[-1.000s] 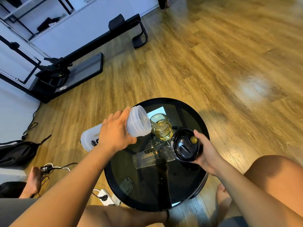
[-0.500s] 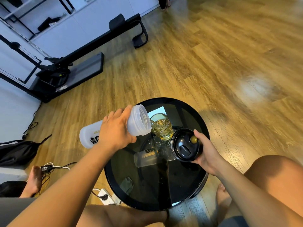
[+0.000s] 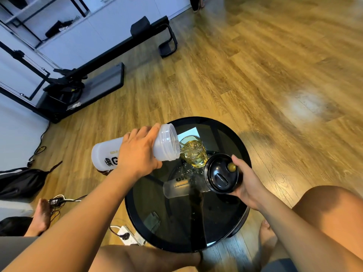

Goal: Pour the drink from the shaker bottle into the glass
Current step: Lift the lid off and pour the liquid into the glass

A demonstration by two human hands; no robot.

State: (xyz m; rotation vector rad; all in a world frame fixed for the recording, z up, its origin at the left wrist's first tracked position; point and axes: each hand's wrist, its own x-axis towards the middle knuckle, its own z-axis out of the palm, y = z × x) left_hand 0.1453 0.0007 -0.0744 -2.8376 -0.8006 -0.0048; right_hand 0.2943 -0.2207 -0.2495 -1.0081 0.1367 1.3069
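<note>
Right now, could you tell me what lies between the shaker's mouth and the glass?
Only a thin stream of yellowish drink, running from the shaker into the glass; the head view shows it.

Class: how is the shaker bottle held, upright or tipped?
Tipped. The shaker bottle lies nearly sideways in the left hand, its open mouth over the glass, yellow drink streaming in.

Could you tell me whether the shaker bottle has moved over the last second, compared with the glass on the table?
Yes. The shaker bottle has tipped further: its base has risen while its mouth stays at the rim of the glass, which has not shifted on the round table.
</note>
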